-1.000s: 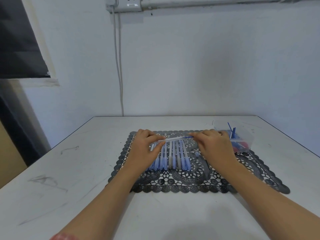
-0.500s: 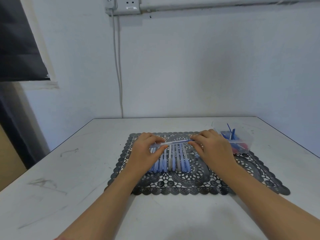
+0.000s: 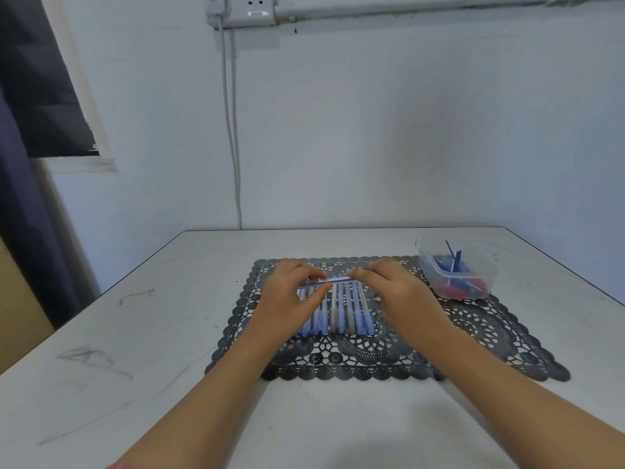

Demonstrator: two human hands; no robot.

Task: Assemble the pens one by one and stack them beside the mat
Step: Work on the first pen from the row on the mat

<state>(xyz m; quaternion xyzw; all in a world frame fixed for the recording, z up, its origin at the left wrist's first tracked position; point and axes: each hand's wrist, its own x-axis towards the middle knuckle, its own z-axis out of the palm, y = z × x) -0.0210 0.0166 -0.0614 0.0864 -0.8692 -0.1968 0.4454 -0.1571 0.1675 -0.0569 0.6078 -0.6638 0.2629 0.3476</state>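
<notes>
Left hand (image 3: 291, 297) and right hand (image 3: 396, 293) close together, each grip pinched.

Obstacles: plastic tub (image 3: 473, 275) at far-right corner of lace mat (image 3: 490, 333); pen row (image 3: 351, 316) mid-mat. Passage: bare tabletop (image 3: 135, 333) left of mat

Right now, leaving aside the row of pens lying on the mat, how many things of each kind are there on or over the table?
mat: 1
plastic tub: 1
held pen: 1
hands: 2, left hand and right hand
Total: 5
</notes>
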